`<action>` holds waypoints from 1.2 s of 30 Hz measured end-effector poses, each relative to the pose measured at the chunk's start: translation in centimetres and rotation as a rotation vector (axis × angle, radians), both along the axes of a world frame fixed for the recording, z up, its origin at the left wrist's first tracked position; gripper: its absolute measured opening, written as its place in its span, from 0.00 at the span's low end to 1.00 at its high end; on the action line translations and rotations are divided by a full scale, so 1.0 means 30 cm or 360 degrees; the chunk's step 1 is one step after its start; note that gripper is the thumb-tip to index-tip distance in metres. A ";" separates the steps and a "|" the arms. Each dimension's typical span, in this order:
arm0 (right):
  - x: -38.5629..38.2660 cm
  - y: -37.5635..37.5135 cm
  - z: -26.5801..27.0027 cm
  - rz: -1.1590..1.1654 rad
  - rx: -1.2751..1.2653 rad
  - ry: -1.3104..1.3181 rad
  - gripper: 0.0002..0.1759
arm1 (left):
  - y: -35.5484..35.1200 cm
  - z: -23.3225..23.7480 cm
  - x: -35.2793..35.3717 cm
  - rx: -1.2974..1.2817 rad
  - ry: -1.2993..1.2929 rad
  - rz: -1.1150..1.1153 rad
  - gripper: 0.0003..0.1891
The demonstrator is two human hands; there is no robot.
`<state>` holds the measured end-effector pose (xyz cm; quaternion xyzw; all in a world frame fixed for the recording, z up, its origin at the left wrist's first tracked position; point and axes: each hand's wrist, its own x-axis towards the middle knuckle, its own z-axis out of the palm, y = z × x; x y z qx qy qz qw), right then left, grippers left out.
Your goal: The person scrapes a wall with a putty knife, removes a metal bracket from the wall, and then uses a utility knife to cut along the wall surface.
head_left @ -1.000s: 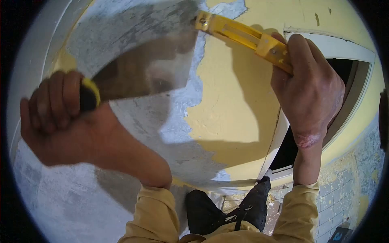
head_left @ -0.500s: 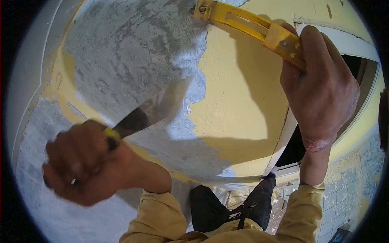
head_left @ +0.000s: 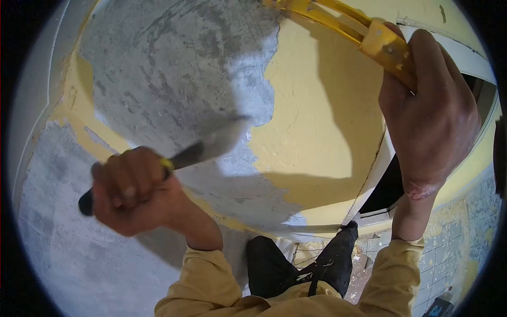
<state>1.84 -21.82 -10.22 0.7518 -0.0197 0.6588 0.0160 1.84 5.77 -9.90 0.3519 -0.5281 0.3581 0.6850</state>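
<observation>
The putty knife (head_left: 224, 138) lies in my left hand (head_left: 134, 187), at the left of my view, its dark handle end poking out below the heel of my fist and my fingers curled tight round the grip. Its long axis slants up and to the right from that fist; the blade is blurred and seen almost edge-on, its tip toward the ragged border where the bare grey wall (head_left: 158, 68) meets the yellow paint (head_left: 301, 150). I cannot tell whether the tip touches the surface. That border lies right of my left fist, just beyond the blade. Further right, the yellow scraper (head_left: 338, 22) runs the opposite way, up and to the left, its far end reaching the top edge of view, above the knife's tip and apart from it, so the two long axes lean toward each other. My right hand (head_left: 438, 116) clasps its near end, thumb and fingers pressed round it, in front of the pale frame (head_left: 372, 195) of a dark opening.
</observation>
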 end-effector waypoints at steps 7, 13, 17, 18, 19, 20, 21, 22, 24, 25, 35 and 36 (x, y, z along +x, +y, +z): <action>0.008 -0.013 -0.024 -0.0035 -0.0023 -0.0106 0.15 | -0.019 0.016 -0.015 -0.0039 0.0024 -0.0021 0.16; 0.007 -0.030 -0.029 -0.0054 -0.0092 -0.0075 0.16 | 0.015 -0.018 -0.018 0.0157 0.0190 -0.0086 0.17; 0.012 -0.046 -0.030 -0.0057 -0.0146 -0.0142 0.17 | -0.018 -0.027 -0.031 -0.0213 0.0042 -0.0214 0.16; 0.003 -0.034 -0.029 -0.0047 -0.0158 -0.0130 0.17 | -0.054 -0.045 0.011 0.0059 0.0259 -0.0212 0.16; -0.007 -0.015 -0.024 -0.0141 -0.0047 0.0021 0.17 | -0.074 -0.064 0.034 0.0324 0.0466 -0.0206 0.16; -0.009 -0.006 -0.014 -0.0245 0.0062 0.0155 0.17 | -0.080 -0.084 0.029 -0.0190 0.0122 0.1164 0.15; -0.004 -0.005 -0.011 -0.0254 0.0059 0.0142 0.17 | -0.056 -0.073 0.011 -0.0199 0.0112 0.1154 0.15; -0.001 -0.007 -0.016 -0.0196 0.0006 0.0031 0.16 | -0.009 -0.048 -0.018 -0.0241 0.0073 0.0414 0.15; 0.000 -0.021 -0.022 -0.0153 -0.0038 -0.0067 0.15 | 0.001 -0.072 0.009 0.0015 0.0091 0.0010 0.16; 0.003 -0.027 -0.020 -0.0143 -0.0060 -0.0078 0.14 | 0.003 -0.066 0.004 0.0019 0.0094 0.0009 0.16; -0.007 0.019 -0.029 -0.0232 0.0048 -0.0029 0.12 | 0.091 0.004 -0.046 -0.0125 -0.0149 -0.0161 0.16; -0.009 0.014 -0.028 -0.0253 0.0052 -0.0036 0.12 | 0.062 -0.041 -0.035 -0.0305 -0.0055 0.0147 0.16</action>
